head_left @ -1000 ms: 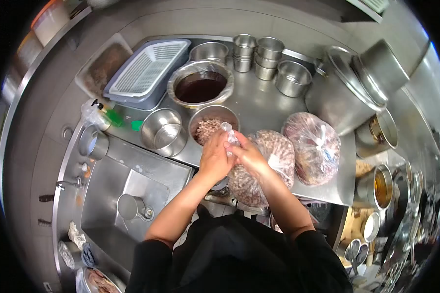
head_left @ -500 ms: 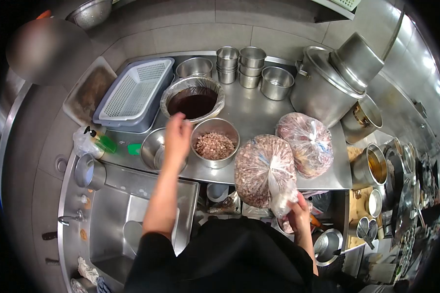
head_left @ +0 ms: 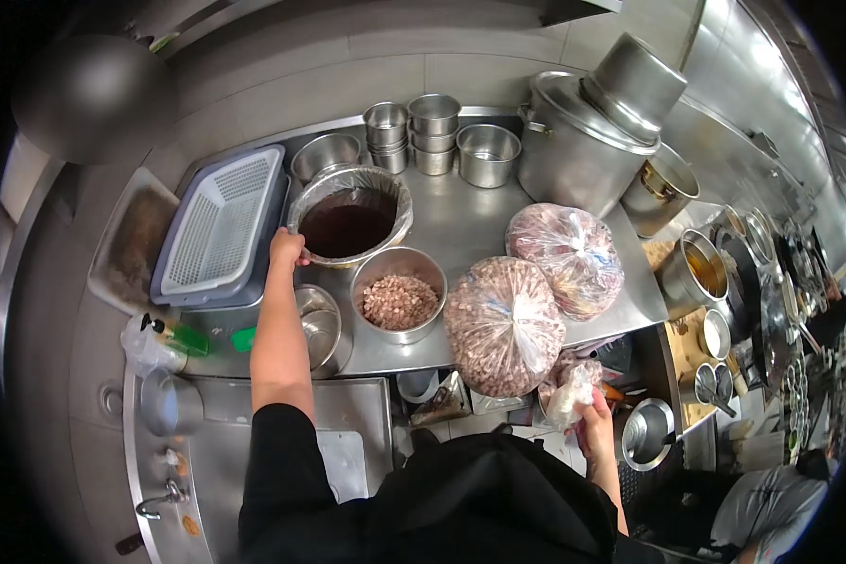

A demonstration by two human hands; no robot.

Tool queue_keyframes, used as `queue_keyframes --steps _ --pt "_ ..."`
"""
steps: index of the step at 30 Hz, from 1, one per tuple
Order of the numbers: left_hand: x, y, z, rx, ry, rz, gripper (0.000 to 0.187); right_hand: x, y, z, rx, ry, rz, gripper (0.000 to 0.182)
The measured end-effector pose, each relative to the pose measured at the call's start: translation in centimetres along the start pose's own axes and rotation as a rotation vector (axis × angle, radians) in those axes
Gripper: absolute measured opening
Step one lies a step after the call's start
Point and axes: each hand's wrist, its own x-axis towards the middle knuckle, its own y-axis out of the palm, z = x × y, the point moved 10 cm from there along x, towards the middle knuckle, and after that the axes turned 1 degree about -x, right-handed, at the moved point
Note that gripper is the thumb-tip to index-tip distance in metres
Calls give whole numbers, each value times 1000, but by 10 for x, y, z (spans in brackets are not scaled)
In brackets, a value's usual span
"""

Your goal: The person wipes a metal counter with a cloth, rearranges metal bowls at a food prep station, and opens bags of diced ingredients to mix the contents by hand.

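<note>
My left hand is closed on the left rim of a plastic-lined pot of dark liquid. The pot looks slightly tilted. Low on the right, my right hand grips a crumpled clear plastic bag in front of the counter edge. Directly in front of the pot stands a steel pot with pinkish diced pieces inside. To its right sits a tied clear bag of diced pieces, and behind that a second tied bag of reddish contents. A steel bowl is partly behind my left forearm.
A white perforated basket sits in a grey tub at left. Several small steel pots and a large lidded stockpot line the back. The sink lies at front left; a person is at lower right.
My left hand has gone from above the steel bowl to the lined pot's rim and taken hold. My right hand keeps its plastic bag, now lower and farther right. The camera view has shifted.
</note>
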Motion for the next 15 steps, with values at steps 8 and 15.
queue_keyframes --steps 8,15 --pt "19 90 -29 40 34 159 32 -8 -28 17 28 -45 -111 45" --pt "15 171 -55 141 73 244 34 -14 -49 -2 76 -24 -145 46"
